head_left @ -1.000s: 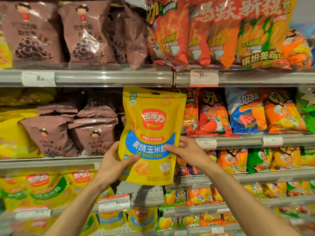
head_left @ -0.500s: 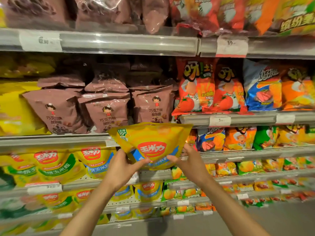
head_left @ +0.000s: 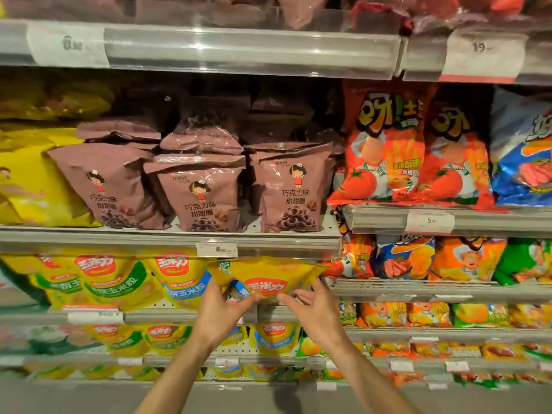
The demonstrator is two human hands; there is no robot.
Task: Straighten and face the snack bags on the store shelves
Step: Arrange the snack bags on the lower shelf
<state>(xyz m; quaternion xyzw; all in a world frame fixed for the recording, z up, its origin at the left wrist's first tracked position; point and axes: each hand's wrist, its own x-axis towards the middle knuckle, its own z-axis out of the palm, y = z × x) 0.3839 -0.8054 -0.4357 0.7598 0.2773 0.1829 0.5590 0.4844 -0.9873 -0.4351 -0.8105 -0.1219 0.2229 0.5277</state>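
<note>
Head view: the left hand (head_left: 222, 312) and right hand (head_left: 313, 309), close together, each pinch the lower part of one yellow corn-snack bag (head_left: 265, 279). The bag sits at the front edge of the corn-snack shelf (head_left: 179, 316), tilted top-back, beside the matching yellow bags (head_left: 176, 279) on its left. Judgement: the two-sided grip keeps the printed face forward while the bag is seated in line with its row, below the brown chocolate-ring bags (head_left: 200, 195).

Held corn bag (head_left: 265, 279) sits right of shelved corn bags (head_left: 176, 279), below the chocolate-ring bags (head_left: 200, 192); tomato bags (head_left: 385, 150) stand further right.
</note>
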